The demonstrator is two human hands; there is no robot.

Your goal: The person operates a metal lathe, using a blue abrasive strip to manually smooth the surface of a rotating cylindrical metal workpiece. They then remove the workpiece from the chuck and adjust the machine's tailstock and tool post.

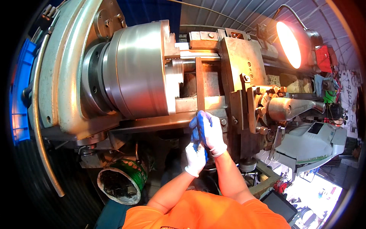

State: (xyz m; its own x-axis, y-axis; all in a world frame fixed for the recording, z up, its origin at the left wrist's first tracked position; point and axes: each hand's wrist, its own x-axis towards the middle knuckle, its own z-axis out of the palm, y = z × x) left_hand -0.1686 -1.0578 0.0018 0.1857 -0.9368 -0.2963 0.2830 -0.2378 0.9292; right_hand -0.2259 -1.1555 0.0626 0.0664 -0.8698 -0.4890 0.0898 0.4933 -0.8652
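Observation:
Both my hands wear white gloves with blue palms and meet in front of the lathe bed. My right hand has its fingers closed at the near end of a long, flat, brownish metal bar. My left hand is pressed against the right one, fingers closed, so what it grips is hidden. From the hands the bar runs away over the bed, its far end by the shiny round workpiece. To its left the large lathe chuck is smeared, as if spinning.
Right of my hands stand the carriage and the tool post with its lever. A lit lamp hangs at the back right. A green bucket sits below the headstock, at the lower left.

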